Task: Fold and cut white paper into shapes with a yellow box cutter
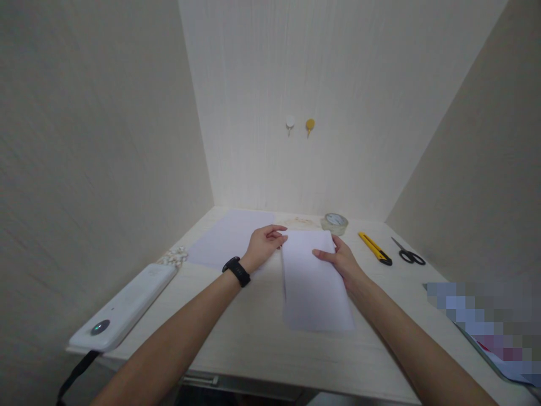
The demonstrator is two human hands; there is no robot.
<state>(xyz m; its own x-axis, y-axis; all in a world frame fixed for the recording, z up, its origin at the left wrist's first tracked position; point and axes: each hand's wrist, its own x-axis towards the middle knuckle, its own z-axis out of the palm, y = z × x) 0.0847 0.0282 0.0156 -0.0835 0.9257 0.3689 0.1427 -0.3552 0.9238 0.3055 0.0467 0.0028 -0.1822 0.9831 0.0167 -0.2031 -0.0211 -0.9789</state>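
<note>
A folded white sheet of paper (315,287) stands out in front of me, tilted up a little from the table, its layers showing along the left edge. My right hand (342,260) grips its right side, thumb across the front and fingers behind. At the upper left corner, my left hand (267,243) pinches the paper's edge between thumb and fingers; a black watch (236,272) is on that wrist. Behind the left hand, another white sheet (230,237) lies flat on the table.
A roll of clear tape (335,223), a yellow utility knife (375,248) and black-handled scissors (408,252) lie at right. On the left are a white device (127,304) with a strap and a beaded cord (174,256). Two hooks (310,125) hang on the back wall; a blurred item (486,332) sits front right.
</note>
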